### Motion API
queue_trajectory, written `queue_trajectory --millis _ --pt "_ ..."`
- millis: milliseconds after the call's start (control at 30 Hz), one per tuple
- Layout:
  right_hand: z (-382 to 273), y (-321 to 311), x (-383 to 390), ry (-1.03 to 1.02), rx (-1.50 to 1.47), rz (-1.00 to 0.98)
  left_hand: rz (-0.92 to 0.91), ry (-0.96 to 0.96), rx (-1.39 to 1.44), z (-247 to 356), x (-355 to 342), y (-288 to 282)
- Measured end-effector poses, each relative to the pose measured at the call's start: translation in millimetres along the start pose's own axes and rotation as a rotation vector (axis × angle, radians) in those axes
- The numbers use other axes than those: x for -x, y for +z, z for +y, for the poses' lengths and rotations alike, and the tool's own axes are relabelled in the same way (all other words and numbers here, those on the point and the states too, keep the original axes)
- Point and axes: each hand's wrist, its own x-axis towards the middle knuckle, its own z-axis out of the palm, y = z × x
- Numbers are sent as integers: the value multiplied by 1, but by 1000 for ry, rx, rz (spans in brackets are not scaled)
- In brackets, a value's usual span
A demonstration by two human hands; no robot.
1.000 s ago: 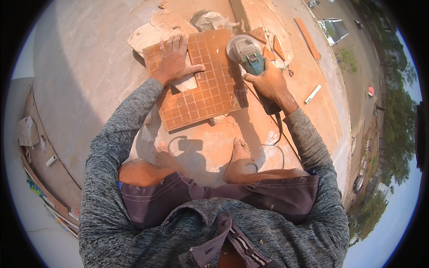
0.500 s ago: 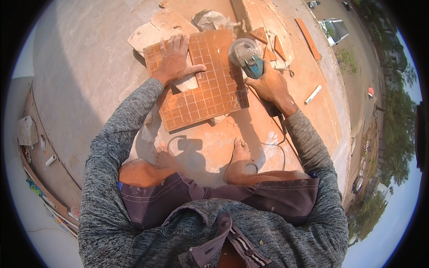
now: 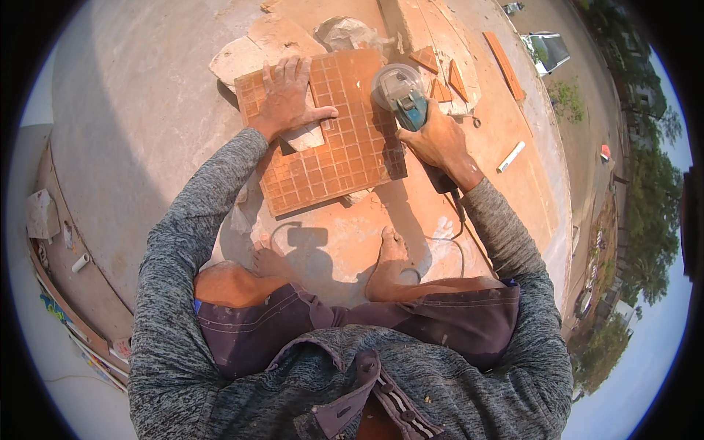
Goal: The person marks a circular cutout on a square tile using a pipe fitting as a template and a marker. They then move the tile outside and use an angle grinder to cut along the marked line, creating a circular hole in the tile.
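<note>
On the dusty floor [image 3: 147, 132] we have a gridded orange tile [image 3: 345, 158] with an opening through it, lying partly over a pale slab [image 3: 253, 55]. By its right edge is our teal grinder [image 3: 412, 110], clasped in our right hand [image 3: 441, 143]; apart from it, our left hand [image 3: 284, 103] spreads flat on the tile, and past the grinder lie small triangular pieces [image 3: 457, 79].

Gridded orange tile [image 3: 350, 136], holed, lying askew; teal grinder [image 3: 412, 110] at right edge.
</note>
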Motion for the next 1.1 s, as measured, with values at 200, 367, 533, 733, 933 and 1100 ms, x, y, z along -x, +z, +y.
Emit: queue_trajectory --millis 200,367,533,733,933,1100 --pt "1 4 1 23 -15 -3 -24 -25 13 4 -1 -5" --pt "-3 3 4 12 -37 14 -9 -8 4 1 -2 -1" --pt "-8 0 6 39 -46 -6 -3 -14 13 -1 -1 0" --pt "1 -3 6 32 -127 15 -4 -19 10 -1 -1 0" --pt "8 -15 5 46 -29 59 -8 -16 20 2 -1 -2" --pt "10 -13 4 23 -13 61 -14 -13 -9 1 0 -1"
